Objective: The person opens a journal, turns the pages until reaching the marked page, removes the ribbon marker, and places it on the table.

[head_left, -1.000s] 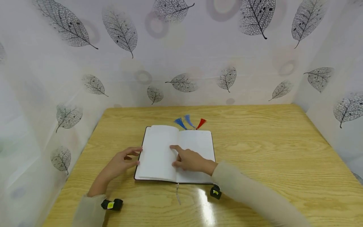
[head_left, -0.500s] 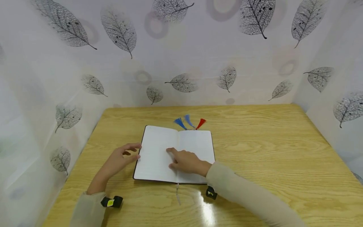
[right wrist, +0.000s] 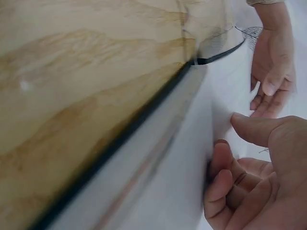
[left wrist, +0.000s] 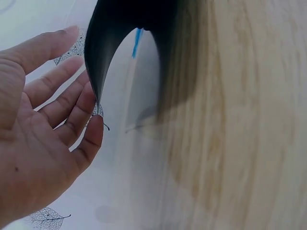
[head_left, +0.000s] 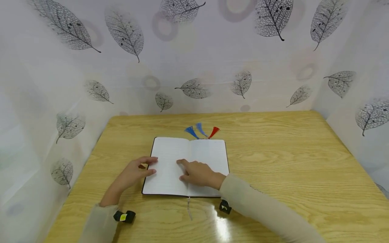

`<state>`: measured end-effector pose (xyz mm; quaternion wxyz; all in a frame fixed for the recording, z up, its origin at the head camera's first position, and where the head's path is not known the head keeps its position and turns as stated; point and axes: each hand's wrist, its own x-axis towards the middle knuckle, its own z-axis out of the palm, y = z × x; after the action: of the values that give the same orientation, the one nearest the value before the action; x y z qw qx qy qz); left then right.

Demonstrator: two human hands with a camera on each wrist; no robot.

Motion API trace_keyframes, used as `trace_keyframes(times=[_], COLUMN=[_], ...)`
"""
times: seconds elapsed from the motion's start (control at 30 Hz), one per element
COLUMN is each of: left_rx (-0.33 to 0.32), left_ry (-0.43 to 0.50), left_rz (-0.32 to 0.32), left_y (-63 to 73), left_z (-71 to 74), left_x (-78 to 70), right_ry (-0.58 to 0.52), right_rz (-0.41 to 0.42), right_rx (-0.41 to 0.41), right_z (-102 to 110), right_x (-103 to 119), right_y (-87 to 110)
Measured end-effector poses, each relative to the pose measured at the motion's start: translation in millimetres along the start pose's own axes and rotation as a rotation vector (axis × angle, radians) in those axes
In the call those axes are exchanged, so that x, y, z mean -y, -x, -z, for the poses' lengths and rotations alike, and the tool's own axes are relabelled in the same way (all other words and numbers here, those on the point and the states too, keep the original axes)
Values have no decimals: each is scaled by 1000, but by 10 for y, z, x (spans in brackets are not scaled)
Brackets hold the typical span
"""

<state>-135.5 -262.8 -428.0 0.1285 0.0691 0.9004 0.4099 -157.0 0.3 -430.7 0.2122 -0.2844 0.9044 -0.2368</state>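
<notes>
One open notebook (head_left: 187, 153): white pages (head_left: 165, 175), dark cover (left wrist: 132, 12).

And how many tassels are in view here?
3, just beyond the open notebook: darker blue tassel at left, light blue tassel in the middle, red tassel at right. Others could be hidden under the notebook.

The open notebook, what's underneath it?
The notebook lies on the wood-grain table. Two blue tassels and a red tassel poke out past its far edge; where they're attached, and anything else underneath, is covered.
</notes>
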Motion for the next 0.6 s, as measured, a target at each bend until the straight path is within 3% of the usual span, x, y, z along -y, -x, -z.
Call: trace_keyframes(times=[0.2,0.47,0.6], left_rx=[14,52,76], left_ry=[11,16,19], left_rz=[-1,-36,-27], left_y=[-11,-19,-32], left_z=[-18,-44,-58], left_x=[44,124,136], right_ry=[-22,-6,8], right_rz=[12,45,1], right_rx=[-50,-161,-182], right_z=[271,689,818], right_x=[-144,-658,-849], right_y=[-7,-15,16])
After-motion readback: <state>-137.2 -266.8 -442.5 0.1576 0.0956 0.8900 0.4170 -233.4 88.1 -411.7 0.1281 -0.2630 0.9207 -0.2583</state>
